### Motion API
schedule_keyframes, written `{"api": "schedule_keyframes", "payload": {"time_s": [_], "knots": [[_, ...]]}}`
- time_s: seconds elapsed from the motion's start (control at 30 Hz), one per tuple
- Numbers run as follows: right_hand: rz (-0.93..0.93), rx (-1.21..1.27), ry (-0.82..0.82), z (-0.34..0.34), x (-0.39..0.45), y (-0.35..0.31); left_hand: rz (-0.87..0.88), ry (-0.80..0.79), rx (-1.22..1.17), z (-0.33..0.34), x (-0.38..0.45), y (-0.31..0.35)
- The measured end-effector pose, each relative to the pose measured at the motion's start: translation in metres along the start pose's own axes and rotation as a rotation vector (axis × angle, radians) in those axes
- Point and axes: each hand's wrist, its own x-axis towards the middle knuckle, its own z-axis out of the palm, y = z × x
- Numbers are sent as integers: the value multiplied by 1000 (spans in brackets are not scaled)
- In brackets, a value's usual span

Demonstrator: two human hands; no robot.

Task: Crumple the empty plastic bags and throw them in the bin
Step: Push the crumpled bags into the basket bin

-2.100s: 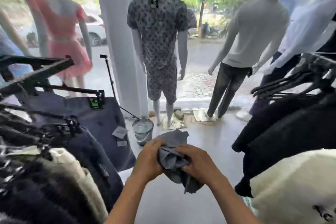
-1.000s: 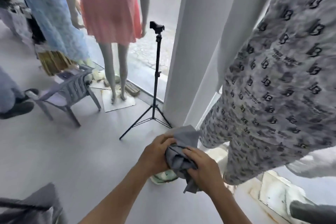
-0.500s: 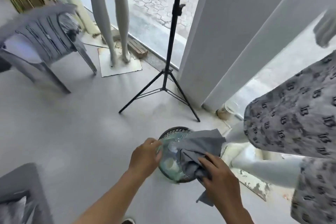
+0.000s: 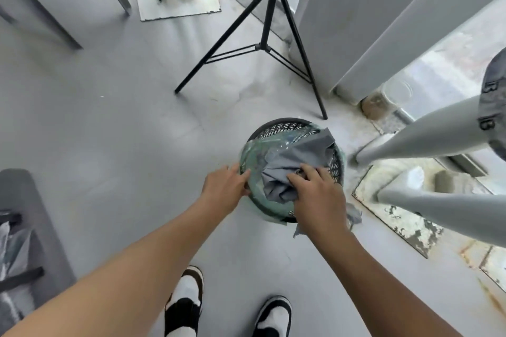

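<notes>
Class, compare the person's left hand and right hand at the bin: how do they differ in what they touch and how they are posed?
The left hand lies flat and open against the rim of the bin, touching no bag. The right hand presses down on the crumpled grey bag, fingers bent over it. The left hand sits at the bin's edge; the right hand is over its opening. Both are bare and reach forward to the same bin.

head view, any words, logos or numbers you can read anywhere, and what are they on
"B": repeated dark monogram, seen sideways, printed on the grey patterned shorts of the white mannequin at the right edge.
Nothing else is readable: the black mesh bin, grey crumpled plastic bag and black tripod show no text.
</notes>
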Motion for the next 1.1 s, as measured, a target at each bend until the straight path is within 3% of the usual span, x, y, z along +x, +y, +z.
{"api": "schedule_keyframes", "payload": {"time_s": [0.33, 0.5, 0.57, 0.63, 0.7, 0.8, 1.0, 1.1], "knots": [[-74, -209, -156, 42, 58, -25, -25, 13, 11, 13, -2, -6], [-230, -93, -333, 57, 74, -22, 5, 29, 57, 16, 4, -8], [-197, -46, -377, 44, 69, -8, -2, 23, 56, 15, 3, -7], [-101, -86, -347, 27, 51, 8, -11, 12, 42, 14, 2, -6], [18, -87, -175, 16, 25, 23, -14, -2, 32, 13, 2, -4], [93, 108, 48, 23, -7, 31, -16, -16, 33, 10, 1, -4], [-52, 462, 83, 50, 20, 19, -5, -18, 54, 10, 4, -6], [-97, 473, -181, 60, 51, 6, -2, -22, 46, 11, 5, -7]]}}
